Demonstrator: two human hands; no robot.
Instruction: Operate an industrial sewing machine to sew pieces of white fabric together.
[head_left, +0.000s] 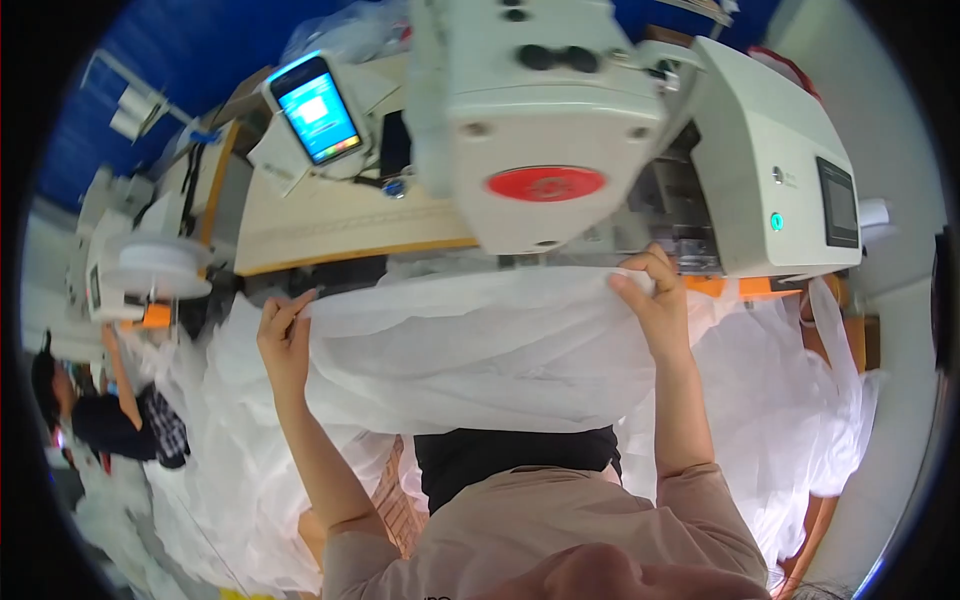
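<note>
A sheet of thin white fabric [480,350] is stretched between my two hands, its upper edge nearly straight. My left hand [287,328] pinches that edge at the left, fingers closed on the cloth. At the other end my right hand [652,292] grips the same edge between thumb and fingers, close to the machine's work area. Directly beyond the stretched edge stands a large white sewing-type machine head [555,130] with a red oval on its front. Whatever lies under the head is mostly hidden by it and by the fabric.
A white control box [770,170] with a small screen stands at the right. Left of the head, a lit handheld device [318,108] rests on the wooden tabletop [340,225]. More white fabric heaps on both sides. Another person [125,425] works at a similar machine far left.
</note>
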